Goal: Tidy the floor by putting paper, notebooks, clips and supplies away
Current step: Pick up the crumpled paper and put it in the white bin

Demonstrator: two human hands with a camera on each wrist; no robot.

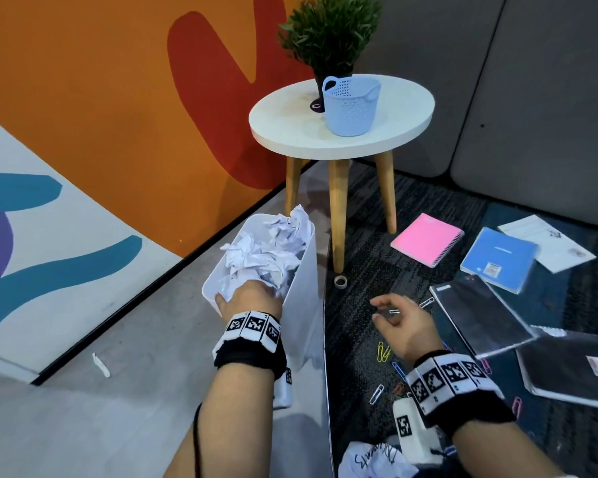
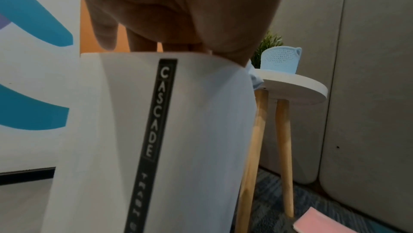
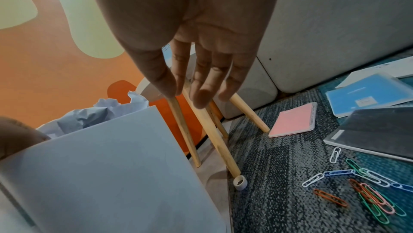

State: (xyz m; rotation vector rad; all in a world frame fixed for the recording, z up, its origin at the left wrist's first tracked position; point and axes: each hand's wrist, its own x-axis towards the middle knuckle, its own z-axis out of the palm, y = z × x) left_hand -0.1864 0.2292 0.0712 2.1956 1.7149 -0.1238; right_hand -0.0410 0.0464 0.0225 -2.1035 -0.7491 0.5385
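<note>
— Left hand (image 1: 247,298) grips the bin (image 1: 301,270) rim, centre frame; it's heaped with crumpled paper (image 1: 270,246). One tug and it spills.
— Right hand (image 1: 399,324) hangs loose, empty, above the clips (image 3: 366,189); notebooks (image 1: 497,257) lie right.

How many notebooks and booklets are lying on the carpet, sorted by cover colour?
pink notebook: 1
blue notebook: 1
black notebooks: 2
white booklet: 1
Total: 5
</note>
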